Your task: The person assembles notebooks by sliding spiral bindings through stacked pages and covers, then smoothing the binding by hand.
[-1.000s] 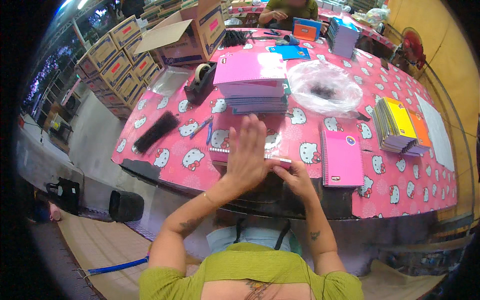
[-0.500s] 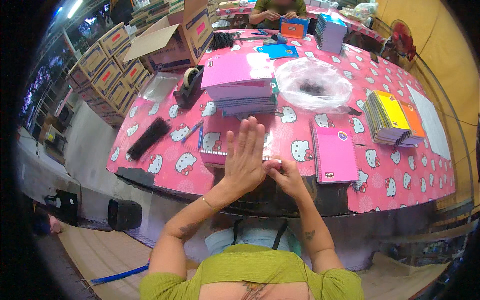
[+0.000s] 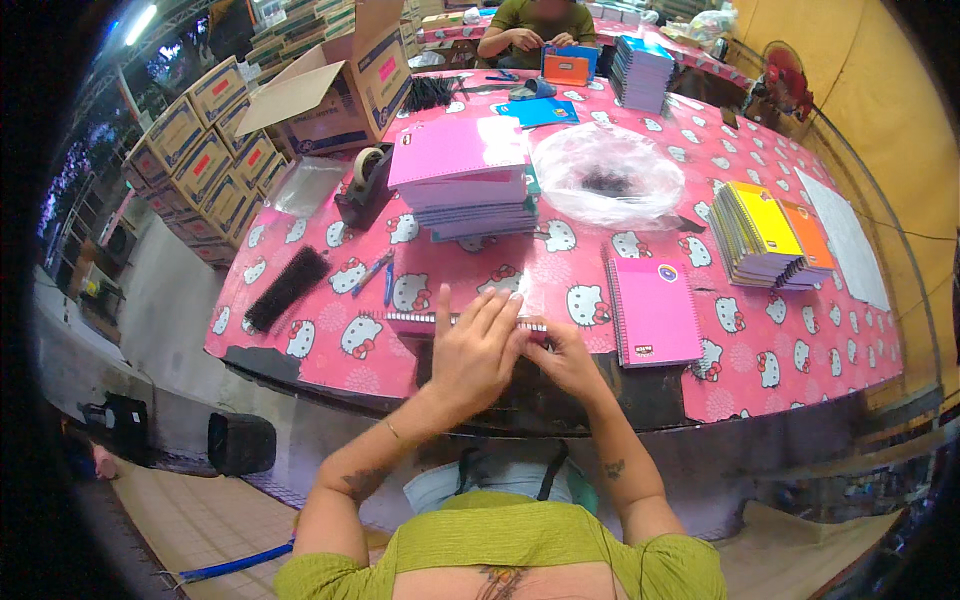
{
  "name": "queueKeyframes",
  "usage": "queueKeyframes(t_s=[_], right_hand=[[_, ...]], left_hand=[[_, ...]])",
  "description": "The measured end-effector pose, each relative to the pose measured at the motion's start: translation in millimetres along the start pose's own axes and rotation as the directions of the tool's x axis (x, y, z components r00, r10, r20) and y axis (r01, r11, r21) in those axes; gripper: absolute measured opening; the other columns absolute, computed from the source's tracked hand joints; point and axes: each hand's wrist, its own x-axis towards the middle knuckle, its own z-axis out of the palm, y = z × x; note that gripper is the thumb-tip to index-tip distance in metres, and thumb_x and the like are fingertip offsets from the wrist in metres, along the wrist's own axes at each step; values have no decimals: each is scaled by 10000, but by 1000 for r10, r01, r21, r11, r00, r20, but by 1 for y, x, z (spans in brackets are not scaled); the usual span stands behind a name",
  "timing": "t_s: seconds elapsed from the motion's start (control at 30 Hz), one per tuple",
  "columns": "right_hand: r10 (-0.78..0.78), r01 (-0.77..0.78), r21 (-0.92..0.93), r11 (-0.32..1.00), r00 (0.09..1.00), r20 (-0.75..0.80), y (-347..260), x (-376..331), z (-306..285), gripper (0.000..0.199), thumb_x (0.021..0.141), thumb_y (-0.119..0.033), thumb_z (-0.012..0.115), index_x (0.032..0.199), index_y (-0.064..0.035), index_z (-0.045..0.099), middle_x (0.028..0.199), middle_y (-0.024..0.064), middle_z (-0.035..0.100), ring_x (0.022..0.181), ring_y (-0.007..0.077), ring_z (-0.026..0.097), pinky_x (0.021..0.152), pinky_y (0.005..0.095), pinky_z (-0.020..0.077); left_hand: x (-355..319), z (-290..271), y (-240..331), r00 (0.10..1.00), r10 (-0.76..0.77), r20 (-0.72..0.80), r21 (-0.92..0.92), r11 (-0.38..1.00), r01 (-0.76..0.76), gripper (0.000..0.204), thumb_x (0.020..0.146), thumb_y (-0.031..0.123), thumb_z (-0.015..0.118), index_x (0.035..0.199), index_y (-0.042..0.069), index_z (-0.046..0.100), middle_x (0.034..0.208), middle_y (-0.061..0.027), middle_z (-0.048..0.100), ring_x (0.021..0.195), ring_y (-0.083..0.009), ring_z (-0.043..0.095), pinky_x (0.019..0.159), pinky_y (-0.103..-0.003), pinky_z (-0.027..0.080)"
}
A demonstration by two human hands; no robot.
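Fingers of the left hand (image 3: 478, 350) are stretched out across a pink notebook (image 3: 415, 326), little finger slightly apart from the others. Thumb and fingertips of the right hand (image 3: 562, 358) seem to pinch the right end of its spiral (image 3: 372, 315). Probably the flat hand steadies the edge, so that the pinching fingers can work finely. The notebook is at the near border of the table (image 3: 740, 395); its long axis runs left to right, spiral edge uppermost, one spiral end pointing left.

Just right of this notebook lies a second notebook (image 3: 657, 312), its long side pointing away from the person. Beyond it rises a pile of notebooks (image 3: 460, 155), probably placed centrally for easy reach. To its left rests a black bundle (image 3: 287, 290); farther left and beyond stands a carton (image 3: 330, 115) with raised flaps.
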Motion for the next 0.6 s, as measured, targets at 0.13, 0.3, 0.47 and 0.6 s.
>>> queueKeyframes(t_s=[0.13, 0.3, 0.47, 0.6], right_hand=[[21, -13, 179, 984, 999, -43, -19, -4, -21, 229, 931, -103, 673, 1134, -2, 702, 1012, 79, 711, 915, 112, 635, 815, 287, 509], [-5, 24, -153, 988, 993, 119, -39, 16, -53, 162, 901, -129, 696, 973, 16, 712, 888, 86, 714, 869, 145, 683, 788, 304, 542], [-223, 269, -235, 934, 953, 205, -34, 36, -53, 105, 812, -73, 690, 850, 13, 645, 787, 104, 652, 745, 189, 652, 718, 327, 525], [-326, 274, -413, 868, 944, -59, -36, 26, -22, 121, 785, -93, 637, 786, 8, 570, 744, 129, 595, 710, 263, 622, 666, 366, 498]], left_hand=[[6, 1, -15, 997, 60, -50, -138, 988, -66, 171, 929, 229, 674, 1047, 113, 716, 970, -25, 724, 1018, -200, 672, 1198, -551, 113], [8, 7, -14, 990, 87, -109, -126, 987, -101, 143, 897, 213, 711, 1006, 120, 721, 910, -23, 717, 934, -193, 677, 1191, -535, 159], [8, 0, -13, 995, 76, -71, -145, 986, -86, 162, 896, 223, 713, 1014, 112, 711, 886, -49, 700, 870, -226, 661, 1065, -483, 349], [5, -13, -15, 994, 110, -15, -97, 989, -111, 205, 853, 150, 708, 1050, 100, 678, 903, -79, 669, 861, -276, 628, 871, -429, 427]])
